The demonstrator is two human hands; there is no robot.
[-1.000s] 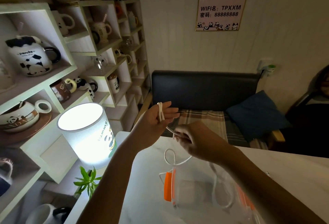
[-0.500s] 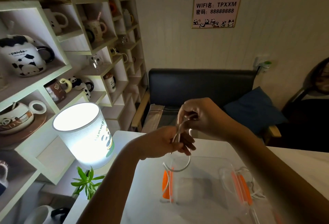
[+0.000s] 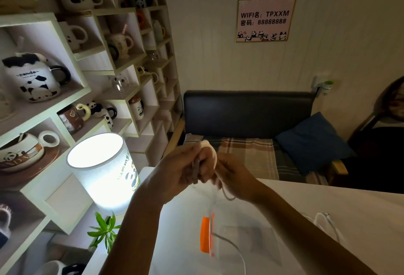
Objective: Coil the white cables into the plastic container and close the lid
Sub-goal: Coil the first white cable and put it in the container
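Both hands meet above the white table, over the far end of the clear plastic container (image 3: 247,231). My left hand (image 3: 181,170) pinches a small bundle of white cable (image 3: 195,171) with its folded strands hanging down. My right hand (image 3: 231,178) grips the same cable close beside it, and a loop droops under its fingers. From there the cable runs down along the container's orange clasp (image 3: 205,234) and curves off toward the bottom edge of the view. A second white cable (image 3: 328,222) lies on the table to the right, partly hidden by my right forearm.
A lit cylindrical lamp (image 3: 102,170) stands at the table's left edge with a small green plant (image 3: 105,231) in front. Shelves of panda mugs (image 3: 32,80) fill the left wall. A dark sofa (image 3: 247,113) with a blue cushion sits beyond the table; a person sits at far right.
The hands have stayed together with the cable, rising a little. The right hand dropped from above the left hand to beside it, wrapping cable onto the bundle. The camera shifted slightly.
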